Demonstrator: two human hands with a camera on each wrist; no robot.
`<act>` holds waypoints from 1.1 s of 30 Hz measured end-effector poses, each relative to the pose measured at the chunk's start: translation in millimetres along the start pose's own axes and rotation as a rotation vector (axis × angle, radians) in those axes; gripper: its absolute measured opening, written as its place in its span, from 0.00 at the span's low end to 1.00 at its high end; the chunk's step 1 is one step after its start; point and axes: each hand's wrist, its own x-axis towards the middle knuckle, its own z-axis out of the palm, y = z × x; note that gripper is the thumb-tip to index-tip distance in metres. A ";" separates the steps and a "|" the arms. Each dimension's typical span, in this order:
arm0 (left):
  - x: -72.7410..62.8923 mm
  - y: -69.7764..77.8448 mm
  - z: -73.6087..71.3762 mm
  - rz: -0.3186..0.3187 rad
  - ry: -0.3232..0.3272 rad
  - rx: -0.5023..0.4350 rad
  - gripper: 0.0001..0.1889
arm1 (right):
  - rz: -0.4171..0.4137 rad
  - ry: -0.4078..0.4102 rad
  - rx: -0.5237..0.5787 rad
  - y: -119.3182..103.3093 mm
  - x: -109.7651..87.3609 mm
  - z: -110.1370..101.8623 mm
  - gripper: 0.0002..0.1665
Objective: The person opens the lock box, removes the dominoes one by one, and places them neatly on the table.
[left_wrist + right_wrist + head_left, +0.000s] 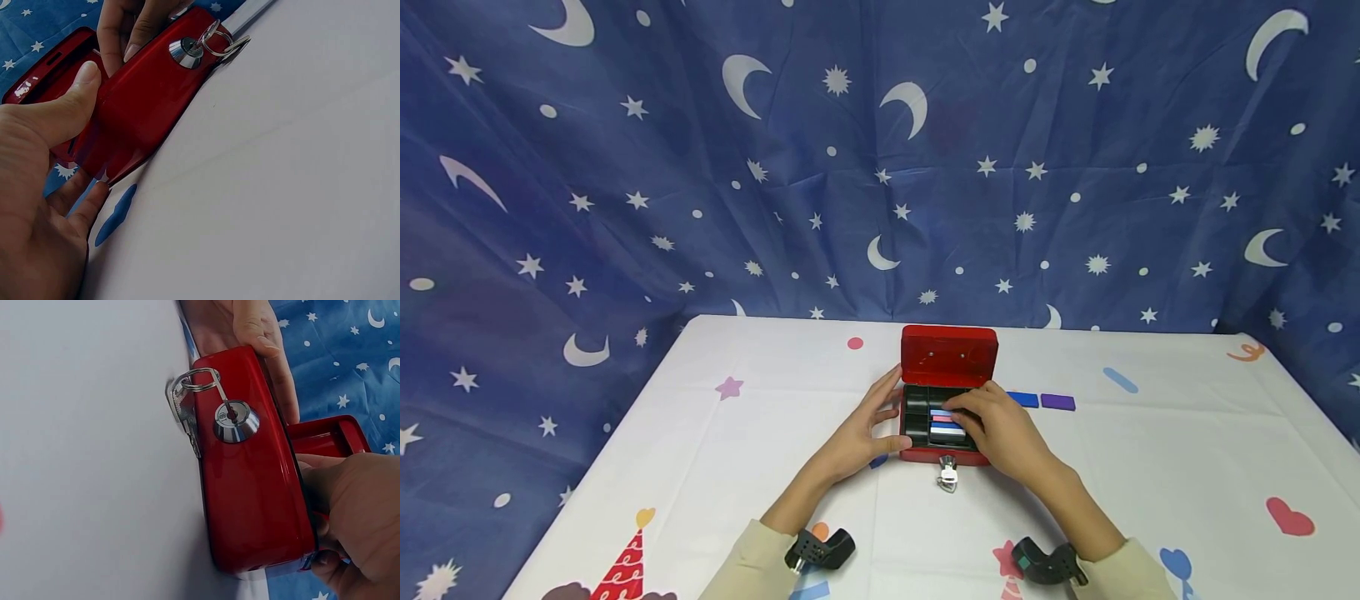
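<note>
- Where my head camera looks down, I find the red box (917, 456) standing on the white tablecloth (1187, 467), near its far edge and between both hands.
- Its finish is glossy; corners are rounded, and I note bright reflections along the front wall.
- The lid (950, 356) is swung up at the back, inner face toward me, with small bright spots on it.
- Inside sits a black tray (916, 427), divided into compartments; one on the right holds coloured strips (947, 431) in blue, pink and white, lying side by side.
- A conical silver lock (236, 422) projects from the front wall; a key stands in it, with further keys (181, 412) hanging from the ring.
- Left hand (859, 433): fingers spread against the box's left side, thumb at the front corner.
- Right hand (1003, 429): fingers bent over the strips; I cannot tell whether they pinch one.
- A blue block (1024, 400) and a purple block (1057, 402) lie right of the box.
</note>
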 end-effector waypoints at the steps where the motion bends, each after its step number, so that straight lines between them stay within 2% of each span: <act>1: 0.0 0.3 0.1 -0.004 0.000 0.002 0.52 | -0.002 0.003 -0.002 -0.2 -0.1 -0.2 0.13; 4: -0.3 3.8 0.3 -0.013 -0.004 0.000 0.52 | -0.011 0.017 -0.005 0.1 -0.6 0.0 0.14; 12: -4.1 28.0 -0.6 0.001 -0.024 -0.036 0.50 | -0.042 0.047 0.000 1.1 -1.4 1.9 0.14; 19: -1.2 4.5 0.1 0.002 -0.009 -0.002 0.50 | -0.065 0.074 0.009 1.4 -1.0 2.5 0.13; 24: -0.3 0.1 -0.6 0.023 -0.013 -0.006 0.51 | -0.086 0.105 0.027 1.6 -0.7 1.9 0.14; 31: -5.5 38.8 -2.6 0.001 -0.046 -0.022 0.49 | -0.098 0.126 0.043 1.6 -0.4 1.5 0.16; 33: -5.4 37.0 -2.6 -0.001 -0.046 -0.017 0.49 | -0.101 0.131 0.043 2.0 -0.2 1.6 0.16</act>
